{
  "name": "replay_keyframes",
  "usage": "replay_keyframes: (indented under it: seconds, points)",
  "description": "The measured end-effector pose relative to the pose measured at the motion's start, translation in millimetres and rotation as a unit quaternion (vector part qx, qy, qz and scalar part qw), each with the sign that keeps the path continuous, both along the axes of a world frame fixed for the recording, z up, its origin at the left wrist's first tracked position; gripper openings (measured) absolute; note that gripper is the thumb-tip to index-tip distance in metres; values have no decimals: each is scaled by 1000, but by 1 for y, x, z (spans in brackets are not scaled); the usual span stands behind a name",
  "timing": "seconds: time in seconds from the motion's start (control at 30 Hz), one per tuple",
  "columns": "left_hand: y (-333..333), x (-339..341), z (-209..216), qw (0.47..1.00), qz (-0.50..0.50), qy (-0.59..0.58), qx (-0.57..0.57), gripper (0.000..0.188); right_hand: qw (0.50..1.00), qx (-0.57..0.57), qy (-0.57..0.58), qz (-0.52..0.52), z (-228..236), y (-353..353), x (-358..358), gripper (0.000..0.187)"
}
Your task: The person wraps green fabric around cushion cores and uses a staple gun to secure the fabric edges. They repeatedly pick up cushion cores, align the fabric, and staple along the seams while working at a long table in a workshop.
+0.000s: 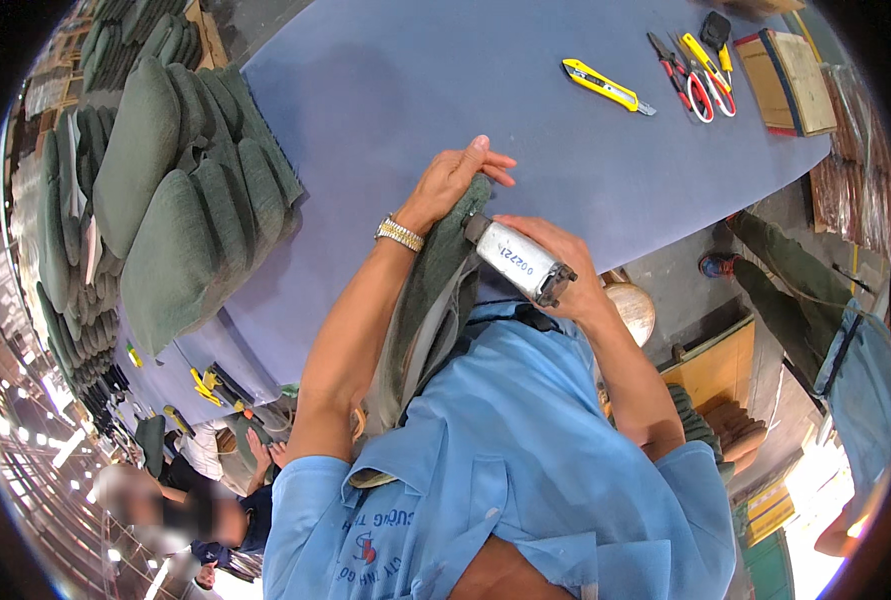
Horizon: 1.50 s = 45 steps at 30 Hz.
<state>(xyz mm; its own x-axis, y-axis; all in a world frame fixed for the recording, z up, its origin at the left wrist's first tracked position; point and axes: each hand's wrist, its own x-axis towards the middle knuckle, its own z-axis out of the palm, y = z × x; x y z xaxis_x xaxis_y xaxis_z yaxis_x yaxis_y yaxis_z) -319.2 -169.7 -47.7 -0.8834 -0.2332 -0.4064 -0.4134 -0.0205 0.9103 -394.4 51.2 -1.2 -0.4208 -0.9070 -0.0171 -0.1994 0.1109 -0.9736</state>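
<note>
Close to my body, a long dark green padded cushion point(408, 335) stands on edge, its grey underside turned to the right. My left hand point(455, 182) curves around its far end, wrist wearing a metal-band watch point(399, 234), with fingertips reaching past the fabric. In my right hand point(555, 245) is a silver air staple gun point(515, 258), gripped from the right. The gun's dark front end meets the cushion just below my left hand. My right fingers are partly hidden behind the tool.
Green cushions point(200, 200) lie stacked on the blue-covered table point(365, 100) at left. A yellow cutter point(605, 85), pliers point(671, 70) and red-handled scissors point(710, 90) lie at the far right, beside a box point(787, 82). Other people work at lower left; another stands at right.
</note>
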Motion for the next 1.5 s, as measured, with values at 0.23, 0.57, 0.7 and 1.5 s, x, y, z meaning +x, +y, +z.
replay_keyframes:
  seconds: [0.23, 0.57, 0.7, 1.5]
  points:
    - [4, 8, 6, 998, -45, 24, -21, 61, 1000, 22, -10, 9, 7, 5, -1, 68]
    - [3, 0, 14, 999, -40, 4, -13, 38, 998, -42, -11, -52, 10, 17, 4, 64]
    - [3, 0, 11, 1000, -22, 9, -10, 42, 997, -38, 11, -72, 9, 13, 7, 60]
    - [3, 0, 9, 1000, 9, 4, 11, 36, 1000, 1, -17, -8, -2, 5, 1, 64]
